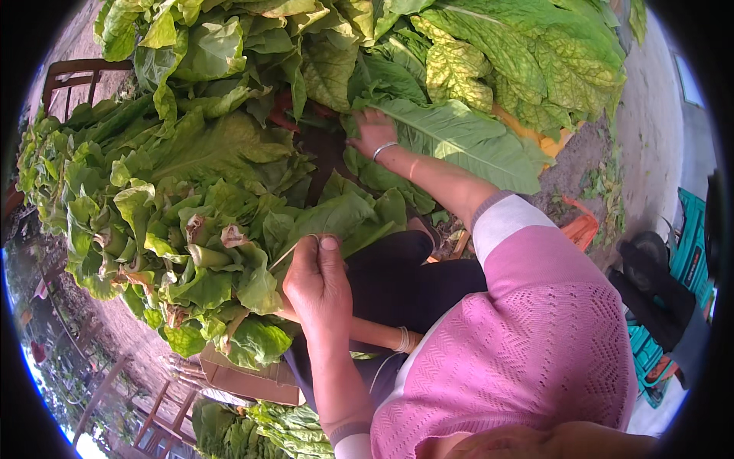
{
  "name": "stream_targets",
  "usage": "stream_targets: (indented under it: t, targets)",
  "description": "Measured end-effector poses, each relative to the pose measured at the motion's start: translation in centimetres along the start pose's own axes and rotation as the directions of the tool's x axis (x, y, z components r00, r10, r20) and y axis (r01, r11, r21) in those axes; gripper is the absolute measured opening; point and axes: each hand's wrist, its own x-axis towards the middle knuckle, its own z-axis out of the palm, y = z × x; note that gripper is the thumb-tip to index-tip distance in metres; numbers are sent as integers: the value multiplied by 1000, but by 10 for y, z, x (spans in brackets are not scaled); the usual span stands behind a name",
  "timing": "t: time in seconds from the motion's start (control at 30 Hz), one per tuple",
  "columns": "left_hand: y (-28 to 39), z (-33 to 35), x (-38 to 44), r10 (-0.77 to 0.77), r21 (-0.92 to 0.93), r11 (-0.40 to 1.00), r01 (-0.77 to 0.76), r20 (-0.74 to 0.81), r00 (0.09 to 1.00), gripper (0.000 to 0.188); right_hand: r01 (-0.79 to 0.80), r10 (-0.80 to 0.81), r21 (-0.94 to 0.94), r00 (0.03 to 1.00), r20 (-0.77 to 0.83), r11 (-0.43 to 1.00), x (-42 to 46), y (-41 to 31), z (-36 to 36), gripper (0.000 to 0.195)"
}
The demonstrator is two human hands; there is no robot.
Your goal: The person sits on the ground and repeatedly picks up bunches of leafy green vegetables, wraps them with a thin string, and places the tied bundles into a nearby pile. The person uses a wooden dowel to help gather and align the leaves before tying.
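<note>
My left hand (319,281) is closed, with a thin string (292,252) pinched between thumb and forefinger. The string runs down toward a dense bundle of large green leaves (200,212), likely tobacco, whose thick cut stalk ends (209,255) face left. Behind my left wrist, a wooden stick (373,333) lies across my lap, with white cord (406,339) wound near its end. My right hand (373,129), wearing a silver bangle, reaches out to a broad green leaf (459,140). Its fingers lie on the leaf near one end; whether they grip it is unclear.
A tall heap of green and yellowing leaves (516,51) rises ahead. Below left are a cardboard box (249,376), more leaves (287,427) and a wooden chair (163,421). Another chair (86,72) stands upper left. Teal plastic crates (691,241) stand right, near an orange bag (582,224).
</note>
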Motion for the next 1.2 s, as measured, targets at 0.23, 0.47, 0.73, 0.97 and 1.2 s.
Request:
stream_targets:
  t: [0.23,0.47,0.73,0.97,1.2]
  targets:
    - [10,3,3,-23,78,997,23,6,1000,17,32,-23,-197,998,52,980,0,91,10,26]
    - [5,10,6,85,-37,996,-87,-62,994,22,-20,-209,629,934,288,777,-41,80,-111,31]
    - [15,-1,-5,171,-337,932,-132,88,981,48,-403,-565,898,706,427,174,-89,-39,-213,44]
    - [1,8,-39,285,-403,873,-274,-36,958,37,471,-709,740,705,10,480,-103,-49,-231,36]
    - [-12,6,-48,268,-519,793,-319,-173,948,15,-155,-619,949,727,297,273,-98,-45,-308,38]
